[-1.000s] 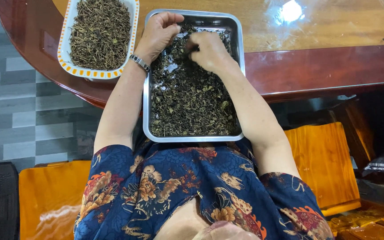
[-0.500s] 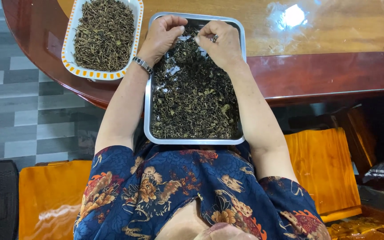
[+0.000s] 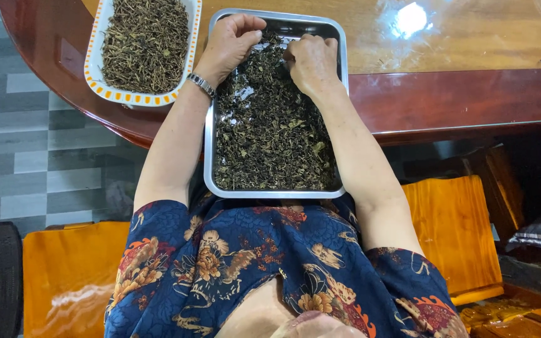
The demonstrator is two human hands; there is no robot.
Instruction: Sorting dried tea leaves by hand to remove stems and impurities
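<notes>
Two hands in metal tray [image 3: 208,156] of dried leaves [image 3: 270,138] at desk [image 3: 458,94] edge. Left hand [image 3: 231,42] curled, pinching leaves; right hand [image 3: 311,62] fingertips buried, grip unclear. Patterned dish [image 3: 95,75] top cut off.

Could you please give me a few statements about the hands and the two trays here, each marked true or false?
1. Both hands are in the metal tray of dark dried leaves. True.
2. The left hand wears a bracelet at the wrist. True.
3. The right hand rests in the white dish. False: it is in the metal tray, at its far end.
4. The white dish with the orange-patterned rim is empty. False: it holds a heap of dried plant pieces.
5. The metal tray lies wholly on the table. False: its near end juts past the table edge, over the lap.
</notes>
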